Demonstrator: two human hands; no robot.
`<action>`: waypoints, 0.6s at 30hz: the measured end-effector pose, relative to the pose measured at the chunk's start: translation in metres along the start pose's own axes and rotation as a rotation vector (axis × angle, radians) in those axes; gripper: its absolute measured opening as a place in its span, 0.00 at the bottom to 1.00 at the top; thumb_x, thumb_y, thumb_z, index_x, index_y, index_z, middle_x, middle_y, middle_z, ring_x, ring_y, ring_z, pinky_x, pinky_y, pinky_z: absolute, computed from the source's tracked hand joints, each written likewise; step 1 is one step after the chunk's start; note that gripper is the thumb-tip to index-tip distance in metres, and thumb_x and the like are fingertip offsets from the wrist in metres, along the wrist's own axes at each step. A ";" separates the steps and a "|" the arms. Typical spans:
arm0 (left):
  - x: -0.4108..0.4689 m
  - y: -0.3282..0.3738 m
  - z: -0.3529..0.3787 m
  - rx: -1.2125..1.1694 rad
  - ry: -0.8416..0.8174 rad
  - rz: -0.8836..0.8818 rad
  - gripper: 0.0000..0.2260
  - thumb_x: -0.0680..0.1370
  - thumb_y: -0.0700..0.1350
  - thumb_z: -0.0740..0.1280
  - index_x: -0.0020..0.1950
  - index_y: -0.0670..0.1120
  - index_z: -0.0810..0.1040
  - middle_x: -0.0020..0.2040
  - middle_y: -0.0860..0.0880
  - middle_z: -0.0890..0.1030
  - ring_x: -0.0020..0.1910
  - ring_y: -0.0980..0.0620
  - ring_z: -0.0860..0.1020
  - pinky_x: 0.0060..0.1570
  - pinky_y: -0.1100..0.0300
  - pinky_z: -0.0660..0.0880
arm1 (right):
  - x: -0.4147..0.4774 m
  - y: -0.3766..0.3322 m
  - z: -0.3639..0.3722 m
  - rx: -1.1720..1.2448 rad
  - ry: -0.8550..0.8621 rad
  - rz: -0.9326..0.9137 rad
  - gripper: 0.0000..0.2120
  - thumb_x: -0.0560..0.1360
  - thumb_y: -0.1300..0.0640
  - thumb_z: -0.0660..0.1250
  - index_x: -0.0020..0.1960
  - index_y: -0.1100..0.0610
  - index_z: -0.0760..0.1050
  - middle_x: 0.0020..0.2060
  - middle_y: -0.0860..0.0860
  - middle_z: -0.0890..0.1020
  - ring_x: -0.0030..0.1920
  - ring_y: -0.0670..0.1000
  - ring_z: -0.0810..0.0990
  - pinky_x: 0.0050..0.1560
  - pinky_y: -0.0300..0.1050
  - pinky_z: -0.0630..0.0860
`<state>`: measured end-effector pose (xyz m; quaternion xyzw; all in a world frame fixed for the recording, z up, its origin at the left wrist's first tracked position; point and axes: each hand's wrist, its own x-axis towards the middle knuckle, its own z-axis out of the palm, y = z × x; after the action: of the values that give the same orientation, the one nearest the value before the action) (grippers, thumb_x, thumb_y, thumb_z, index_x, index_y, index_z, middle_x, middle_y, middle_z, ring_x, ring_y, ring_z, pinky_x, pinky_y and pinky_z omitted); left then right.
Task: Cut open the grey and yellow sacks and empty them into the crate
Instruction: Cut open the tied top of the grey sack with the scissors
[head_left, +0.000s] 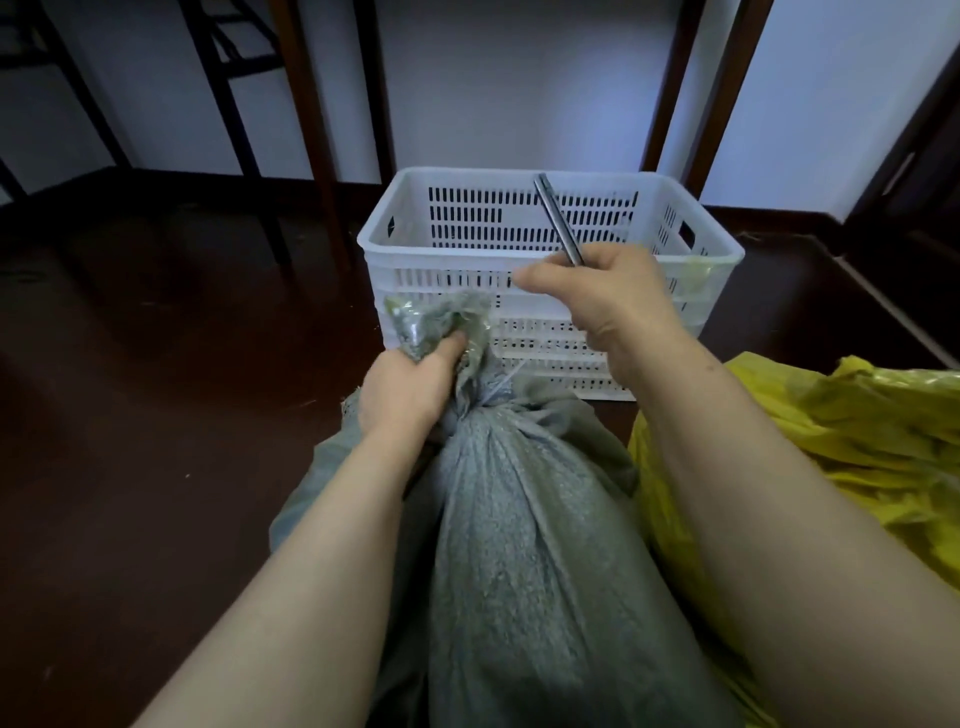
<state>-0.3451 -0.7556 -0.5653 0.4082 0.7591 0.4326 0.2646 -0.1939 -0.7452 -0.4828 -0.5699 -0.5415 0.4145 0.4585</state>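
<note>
Left hand (410, 389) first: I have it clenched round the bunched neck of the grey sack (519, 545), just above the tie, and that grip is what makes the cut safe. The sack lies lengthwise between my forearms on the floor (156, 364), full and tight, with its neck pointing at the crate. Just beside it on my right slumps the yellow sack (857, 441); I cannot tell whether it is opened. The crate (447, 247) stands just beyond the neck, near enough to tip into.

My right hand (602, 296) is closed round the handle end of the cutter (558, 218), a slim metal tool with its tip up over the crate. Whether it is scissors or a knife I cannot tell. Smallest is the string (498, 387), wound tight below my left fingers.

I judge the step in hand is cutting that tie. To do it well I would pull the neck taut and upward and bring the tip down to the string on the side away from my left thumb. I would cut only the string, leaving the cloth whole for pouring.
</note>
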 end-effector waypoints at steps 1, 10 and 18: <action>0.004 -0.001 -0.002 -0.048 -0.002 -0.076 0.25 0.68 0.65 0.68 0.49 0.45 0.81 0.49 0.45 0.82 0.46 0.43 0.78 0.48 0.55 0.73 | 0.000 0.003 -0.002 -0.030 -0.056 0.043 0.10 0.65 0.54 0.77 0.37 0.55 0.78 0.28 0.46 0.79 0.16 0.39 0.64 0.17 0.31 0.61; 0.011 0.003 -0.016 -0.518 -0.190 -0.417 0.25 0.68 0.50 0.73 0.60 0.41 0.73 0.47 0.44 0.82 0.42 0.45 0.82 0.34 0.56 0.78 | -0.011 0.045 0.019 -0.418 -0.454 0.332 0.41 0.54 0.43 0.81 0.60 0.61 0.73 0.35 0.47 0.75 0.34 0.48 0.73 0.25 0.35 0.67; 0.009 -0.003 -0.025 -0.234 0.040 -0.092 0.42 0.66 0.49 0.78 0.73 0.42 0.60 0.72 0.39 0.66 0.68 0.42 0.70 0.65 0.49 0.70 | -0.013 0.081 0.027 -0.120 -0.211 0.330 0.18 0.57 0.69 0.80 0.42 0.59 0.78 0.40 0.55 0.83 0.39 0.53 0.81 0.40 0.45 0.78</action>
<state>-0.3696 -0.7599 -0.5559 0.3309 0.7264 0.5136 0.3148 -0.2017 -0.7559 -0.5680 -0.6303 -0.5098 0.5084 0.2904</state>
